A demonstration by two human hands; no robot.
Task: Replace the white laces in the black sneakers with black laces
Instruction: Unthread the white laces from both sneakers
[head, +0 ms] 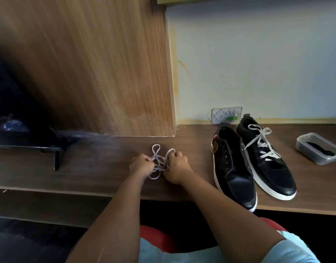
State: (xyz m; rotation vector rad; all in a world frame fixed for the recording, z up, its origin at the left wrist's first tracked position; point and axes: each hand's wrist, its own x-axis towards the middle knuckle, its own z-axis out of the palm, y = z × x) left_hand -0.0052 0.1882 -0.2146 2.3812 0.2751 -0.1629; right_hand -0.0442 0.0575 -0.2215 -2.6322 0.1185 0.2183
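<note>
Two hands, my left hand (141,164) and right hand (177,167), pinching one looped white flat lace (160,162) between them, black low sneakers (237,168) right of my right hand, probably black laces in the clear plastic tub (319,148) beyond.

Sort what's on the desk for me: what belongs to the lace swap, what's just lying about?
Job:
loose white lace, held by left hand and right hand
unlaced sneaker
laced sneaker
plastic tub holding something black, probably laces

Lying about:
white wall box
black stand
</note>
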